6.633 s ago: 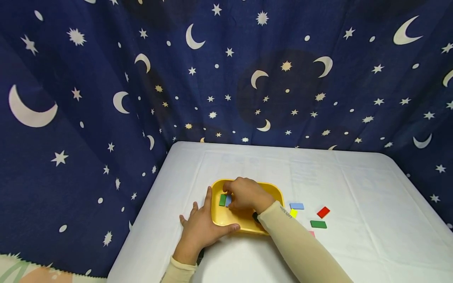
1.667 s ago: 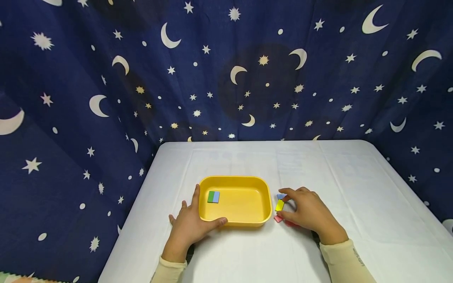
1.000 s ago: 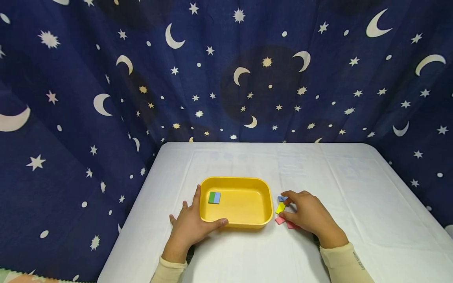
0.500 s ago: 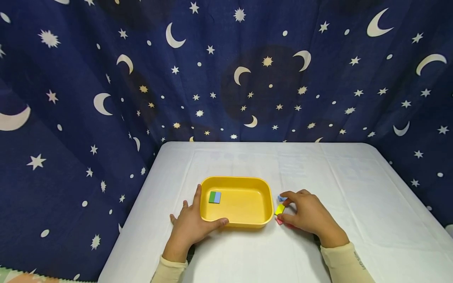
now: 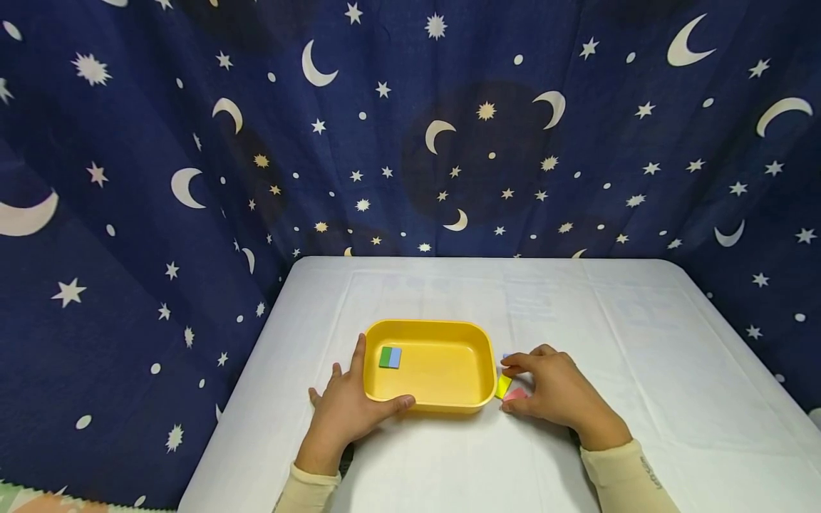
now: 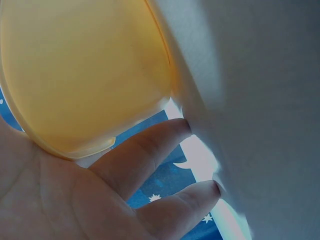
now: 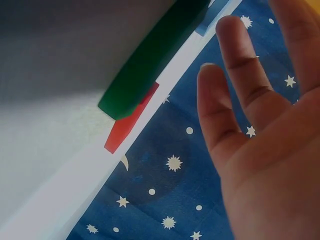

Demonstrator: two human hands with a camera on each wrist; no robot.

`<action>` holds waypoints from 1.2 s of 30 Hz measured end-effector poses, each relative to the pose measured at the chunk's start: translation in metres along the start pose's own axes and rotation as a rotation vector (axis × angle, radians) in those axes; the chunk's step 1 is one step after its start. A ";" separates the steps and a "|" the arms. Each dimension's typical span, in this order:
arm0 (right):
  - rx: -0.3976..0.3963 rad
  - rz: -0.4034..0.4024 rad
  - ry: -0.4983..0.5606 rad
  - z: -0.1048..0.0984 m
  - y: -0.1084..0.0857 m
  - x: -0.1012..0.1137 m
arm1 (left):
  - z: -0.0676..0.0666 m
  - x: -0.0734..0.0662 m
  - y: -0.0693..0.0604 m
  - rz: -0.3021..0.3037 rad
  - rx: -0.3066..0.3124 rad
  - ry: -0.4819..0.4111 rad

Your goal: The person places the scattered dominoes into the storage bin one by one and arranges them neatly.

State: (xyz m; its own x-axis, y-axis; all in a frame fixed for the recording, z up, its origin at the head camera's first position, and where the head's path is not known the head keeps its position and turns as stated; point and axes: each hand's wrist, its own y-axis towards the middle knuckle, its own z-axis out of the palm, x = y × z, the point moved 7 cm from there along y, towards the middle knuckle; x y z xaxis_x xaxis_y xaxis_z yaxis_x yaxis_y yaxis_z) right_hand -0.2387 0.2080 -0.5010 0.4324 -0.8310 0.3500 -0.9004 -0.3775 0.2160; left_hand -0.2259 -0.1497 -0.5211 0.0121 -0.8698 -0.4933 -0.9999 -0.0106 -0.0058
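Note:
A yellow tray (image 5: 442,407) stands on the table; inside, a green tile (image 5: 385,357) and a light blue tile (image 5: 395,358) lie side by side near its left end. My left hand (image 5: 346,417) rests against the tray's left front corner, fingers spread, thumb along the front rim. Right of the tray, my right hand (image 5: 554,388) hovers low over loose tiles with thumb and index finger apart. Between them show a yellow tile (image 5: 503,387) close to the tray wall and a pink tile (image 5: 516,394). A blue tile (image 5: 507,355) is mostly hidden behind the index finger.
In the right wrist view, another green tile (image 7: 150,65) and a red tile (image 7: 131,122) lie below the hand; the head view hides them. A white cloth covers the table (image 5: 449,292), with a dark blue moon-and-star curtain (image 5: 385,142) behind it.
My right hand has gone from inside the tray to the loose tiles at its right. Lately the yellow tile has shifted slightly left toward the tray. My left hand stays on the tray.

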 end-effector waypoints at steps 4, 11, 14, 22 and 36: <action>0.000 -0.017 0.001 0.000 -0.002 0.002 | 0.001 0.000 -0.001 -0.002 0.001 -0.002; 0.009 0.003 0.007 0.004 -0.002 0.001 | 0.002 0.001 -0.002 -0.001 0.008 0.002; 0.007 -0.003 0.010 0.005 -0.003 0.001 | 0.001 0.001 -0.003 -0.003 0.008 0.002; 0.015 -0.026 -0.009 0.004 0.000 0.003 | 0.000 0.001 -0.001 0.002 0.003 -0.002; 0.000 -0.037 -0.001 0.004 0.002 0.006 | 0.001 0.000 0.001 0.005 -0.002 -0.006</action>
State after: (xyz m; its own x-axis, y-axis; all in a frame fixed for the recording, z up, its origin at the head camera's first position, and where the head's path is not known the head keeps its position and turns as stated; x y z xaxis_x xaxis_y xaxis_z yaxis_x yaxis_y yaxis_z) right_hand -0.2378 0.2001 -0.5023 0.4650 -0.8171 0.3407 -0.8840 -0.4076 0.2289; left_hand -0.2264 -0.1495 -0.5216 0.0069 -0.8666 -0.4989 -1.0000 -0.0070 -0.0016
